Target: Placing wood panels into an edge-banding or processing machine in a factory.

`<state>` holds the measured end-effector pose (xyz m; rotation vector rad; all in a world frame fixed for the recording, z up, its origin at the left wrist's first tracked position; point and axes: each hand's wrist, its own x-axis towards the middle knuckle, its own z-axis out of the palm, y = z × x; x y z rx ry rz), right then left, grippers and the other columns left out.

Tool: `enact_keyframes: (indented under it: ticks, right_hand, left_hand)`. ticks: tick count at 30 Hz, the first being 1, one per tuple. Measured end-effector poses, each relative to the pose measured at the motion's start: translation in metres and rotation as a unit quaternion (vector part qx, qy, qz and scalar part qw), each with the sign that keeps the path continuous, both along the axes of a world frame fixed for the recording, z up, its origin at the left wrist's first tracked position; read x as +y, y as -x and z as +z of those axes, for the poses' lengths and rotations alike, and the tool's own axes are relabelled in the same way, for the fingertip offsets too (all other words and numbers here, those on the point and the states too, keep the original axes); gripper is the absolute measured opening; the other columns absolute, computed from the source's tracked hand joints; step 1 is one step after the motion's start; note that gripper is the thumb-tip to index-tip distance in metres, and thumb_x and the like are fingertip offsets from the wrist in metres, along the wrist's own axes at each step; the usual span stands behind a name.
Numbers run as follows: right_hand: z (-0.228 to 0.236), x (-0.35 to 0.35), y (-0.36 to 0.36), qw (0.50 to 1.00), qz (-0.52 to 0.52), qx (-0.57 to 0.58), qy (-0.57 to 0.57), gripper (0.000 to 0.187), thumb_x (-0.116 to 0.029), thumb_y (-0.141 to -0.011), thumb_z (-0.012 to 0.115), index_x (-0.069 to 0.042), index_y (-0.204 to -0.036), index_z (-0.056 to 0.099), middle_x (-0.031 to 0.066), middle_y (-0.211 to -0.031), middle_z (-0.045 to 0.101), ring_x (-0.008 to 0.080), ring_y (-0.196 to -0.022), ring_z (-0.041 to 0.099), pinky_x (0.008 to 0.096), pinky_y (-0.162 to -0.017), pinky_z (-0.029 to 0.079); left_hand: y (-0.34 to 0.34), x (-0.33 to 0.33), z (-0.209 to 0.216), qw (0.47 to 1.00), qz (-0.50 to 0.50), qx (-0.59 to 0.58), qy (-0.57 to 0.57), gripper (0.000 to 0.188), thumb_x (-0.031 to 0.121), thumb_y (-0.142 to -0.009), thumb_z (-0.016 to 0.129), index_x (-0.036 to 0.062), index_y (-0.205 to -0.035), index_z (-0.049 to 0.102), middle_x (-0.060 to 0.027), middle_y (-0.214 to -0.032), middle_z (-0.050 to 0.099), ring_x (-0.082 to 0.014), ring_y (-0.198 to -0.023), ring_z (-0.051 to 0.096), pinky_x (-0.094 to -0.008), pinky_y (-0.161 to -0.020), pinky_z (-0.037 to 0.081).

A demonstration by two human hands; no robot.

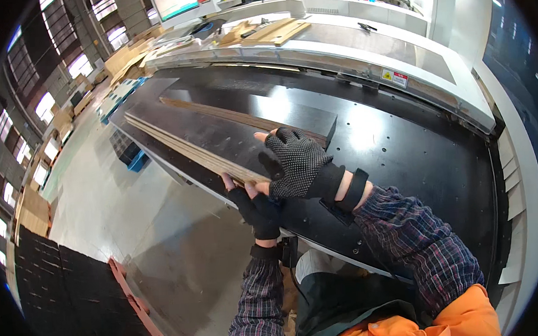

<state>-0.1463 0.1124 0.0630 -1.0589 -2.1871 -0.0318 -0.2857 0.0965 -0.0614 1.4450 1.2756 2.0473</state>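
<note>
A stack of long, dark-faced plywood boards (217, 132) lies on a black machine table (399, 178), its pale layered edges facing me. My left hand (254, 212), in a black fingerless glove, grips the near edge of the stack close to its right end; part of its fingers is hidden. My right hand (299, 161), in a dotted black glove with bare fingertips, rests on top of the boards at that same end. Its fingers are spread, and the thumb side reaches the near edge beside the left hand. A brown board edge (235, 114) shows along the far side.
Behind the table runs a white machine beam (360, 50) with a warning label. Wooden offcuts (273, 32) and a monitor (176, 4) sit beyond it. On the floor at left stand a dark stack (73, 297) on a red pallet (136, 305) and a blue crate (136, 161).
</note>
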Motion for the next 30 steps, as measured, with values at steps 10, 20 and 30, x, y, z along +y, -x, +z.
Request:
enact_keyframes:
  ticks: [10,20,30]
  right_hand:
    - [-0.049,0.102,-0.108,0.962,-0.219,-0.064,0.152,0.095,-0.063,-0.077,0.073,0.001,-0.143,0.047,0.0264,-0.147,0.047,0.0417,-0.14,0.039,0.0458,-0.116,0.034]
    - [-0.043,0.043,-0.168,0.963,-0.186,-0.054,0.187,0.088,-0.05,-0.075,0.078,0.003,-0.139,0.049,0.0241,-0.125,0.056,0.0381,-0.12,0.052,0.0451,-0.102,0.046]
    - [-0.031,-0.146,-0.316,0.951,-0.242,0.016,0.194,0.092,-0.038,-0.068,0.083,-0.002,-0.144,0.046,0.0264,-0.13,0.054,0.0434,-0.123,0.053,0.052,-0.108,0.042]
  left_hand:
    - [-0.003,-0.003,0.007,0.999,0.02,-0.006,-0.034,0.06,0.023,-0.108,0.041,-0.0056,-0.156,0.022,-0.0213,-0.16,0.029,-0.0292,-0.147,0.031,-0.0393,-0.12,0.024]
    - [-0.002,-0.032,0.013,0.99,0.123,0.033,-0.059,0.051,0.02,-0.103,0.044,-0.0024,-0.148,0.036,-0.0195,-0.15,0.041,-0.0283,-0.136,0.042,-0.0409,-0.114,0.031]
    - [-0.113,-0.057,0.064,0.83,-0.47,-0.197,0.227,0.062,0.029,-0.107,0.048,-0.0011,-0.154,0.021,-0.033,-0.151,0.035,-0.043,-0.142,0.038,-0.0514,-0.118,0.035]
